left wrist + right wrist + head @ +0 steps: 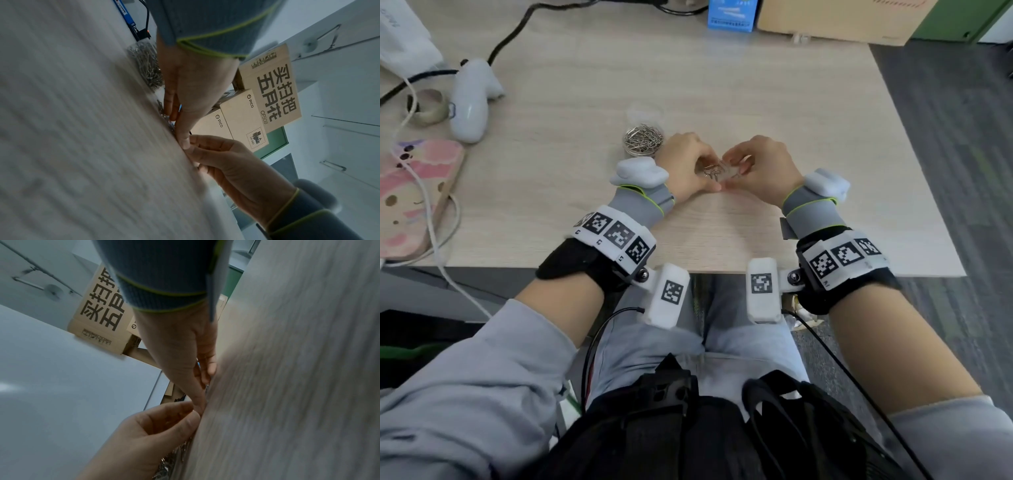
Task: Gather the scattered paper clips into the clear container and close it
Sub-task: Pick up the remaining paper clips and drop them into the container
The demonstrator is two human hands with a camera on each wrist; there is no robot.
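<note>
A clear round container (643, 138) full of silver paper clips stands open on the wooden table (585, 85), just left of my left hand (703, 168). A faint clear round piece (645, 109), perhaps the lid, lies behind it. A small heap of loose paper clips (711, 170) sits between my hands. Both hands cup it with curled fingers, and the thumbs touch at the near side. My right hand (732, 164) closes in from the right. In the left wrist view the container (146, 65) and loose clips (163, 112) show past my left hand (185, 97).
At the left lie a white controller (470, 102), a tape roll (428, 106), a pink pouch (410, 195) and a white cable (431, 222). A blue box (732, 13) and a cardboard box (842, 20) stand at the back. The table's front edge (705, 272) is near my wrists.
</note>
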